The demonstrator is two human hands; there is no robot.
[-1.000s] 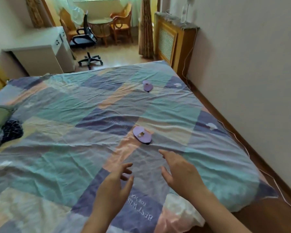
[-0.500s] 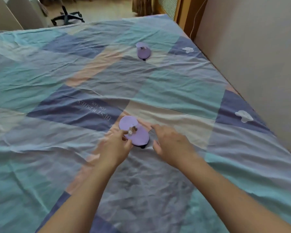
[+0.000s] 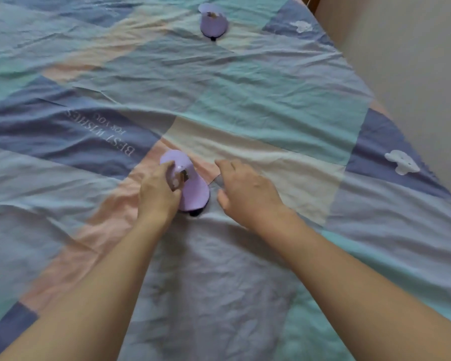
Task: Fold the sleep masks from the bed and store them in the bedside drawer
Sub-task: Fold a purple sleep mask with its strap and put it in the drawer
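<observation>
A lilac sleep mask (image 3: 193, 190) lies on the patchwork bedspread (image 3: 245, 105), with a dark strap end poking out at its near edge. My left hand (image 3: 158, 194) rests on its left side, thumb and fingers pinched at the small tag in its middle. Just right of the mask, my right hand (image 3: 245, 192) hovers with fingers spread, a small gap away from it. A second lilac sleep mask (image 3: 214, 23) lies farther up the bed near the top of the view. The bedside drawer is out of sight.
The bedspread is wrinkled, with pastel blocks, white cloud patches and printed lettering (image 3: 102, 134). A pale wall (image 3: 414, 74) runs along the bed's right edge.
Both hands moved forward from the near bed to the closer mask. The left hand has taken hold of it at its middle; the right has drawn in beside it. The view dipped down.
</observation>
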